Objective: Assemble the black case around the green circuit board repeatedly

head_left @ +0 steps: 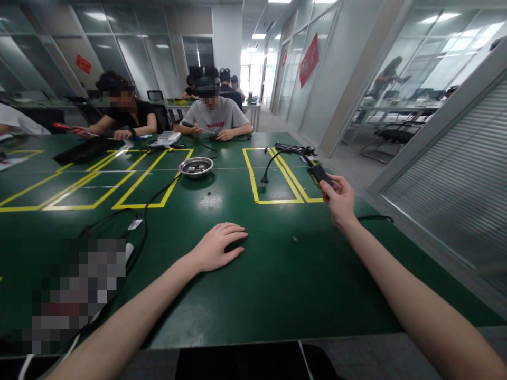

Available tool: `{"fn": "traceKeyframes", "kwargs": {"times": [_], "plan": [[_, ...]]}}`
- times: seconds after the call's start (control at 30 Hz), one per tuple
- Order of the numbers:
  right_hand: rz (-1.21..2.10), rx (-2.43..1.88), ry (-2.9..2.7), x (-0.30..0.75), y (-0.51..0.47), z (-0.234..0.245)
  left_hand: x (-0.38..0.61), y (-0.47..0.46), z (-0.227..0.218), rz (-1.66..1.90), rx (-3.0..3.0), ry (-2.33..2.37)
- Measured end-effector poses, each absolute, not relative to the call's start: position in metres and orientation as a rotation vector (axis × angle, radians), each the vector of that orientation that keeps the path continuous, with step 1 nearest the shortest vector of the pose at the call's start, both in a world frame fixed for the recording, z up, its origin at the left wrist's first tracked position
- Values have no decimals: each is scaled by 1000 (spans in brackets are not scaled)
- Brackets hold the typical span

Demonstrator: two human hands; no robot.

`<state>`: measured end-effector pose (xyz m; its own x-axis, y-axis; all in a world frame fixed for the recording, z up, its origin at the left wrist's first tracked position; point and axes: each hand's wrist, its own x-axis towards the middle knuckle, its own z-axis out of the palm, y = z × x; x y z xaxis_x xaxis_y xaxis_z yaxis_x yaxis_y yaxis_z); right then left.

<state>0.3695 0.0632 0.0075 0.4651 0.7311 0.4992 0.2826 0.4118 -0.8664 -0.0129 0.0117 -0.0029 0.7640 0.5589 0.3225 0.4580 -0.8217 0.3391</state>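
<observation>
My left hand (217, 245) lies flat on the green table mat (277, 264), palm down, fingers stretched out and holding nothing. My right hand (337, 199) reaches forward to the right and is closed on a small black device (319, 173) with a black cable (277, 158) running from it. The device sits at the right edge of a yellow taped rectangle (255, 182). A round metal dish (195, 167) with small parts in it stands farther ahead, left of the rectangle.
Black cables (144, 221) run across the mat at the left toward a blurred patch. Two people sit at the far side with tools in their hands. More yellow tape outlines (138, 182) lie at the left. Glass walls and an aisle are on the right.
</observation>
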Motion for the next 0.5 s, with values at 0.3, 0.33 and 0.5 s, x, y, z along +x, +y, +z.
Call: {"fn": "traceKeyframes", "kwargs": {"times": [0.3, 0.33, 0.5], "plan": [[-224, -1717, -1367, 415, 63, -11, -14, 14, -5, 584, 2713, 817], [-218, -1797, -1393, 416, 63, -14, -14, 14, -5, 589, 2712, 815], [-127, -2080, -1364, 420, 70, -24, -15, 14, -5, 599, 2709, 807]]}}
